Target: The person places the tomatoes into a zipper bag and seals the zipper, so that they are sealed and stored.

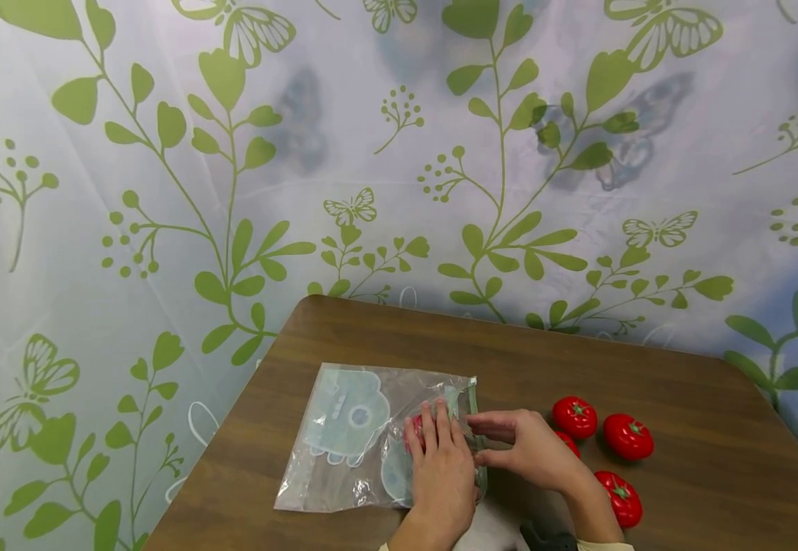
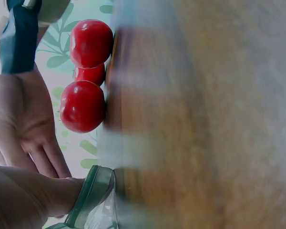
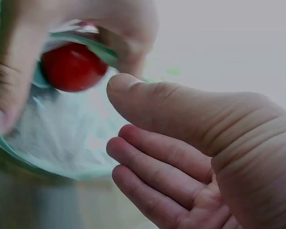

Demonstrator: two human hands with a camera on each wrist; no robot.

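Observation:
A clear zip bag (image 1: 343, 474) with a pale blue cartoon print and a green rim lies flat on the table. Inside it, near the mouth, is a red toy tomato (image 3: 74, 67), partly covered by my left hand (image 1: 442, 474) in the head view. That hand lies across the bag's mouth end, and in the right wrist view its thumb and bent fingers hold the rim apart. My right hand (image 1: 529, 448) is at the mouth, fingers extended, nothing in it. Several more toy tomatoes (image 1: 628, 437) sit on the table beyond it.
The brown wooden table (image 1: 399, 329) has rounded far corners. Behind it hangs a pale curtain (image 1: 371, 168) with green leaves and butterflies. A dark strap (image 1: 550, 538) is on the right wrist.

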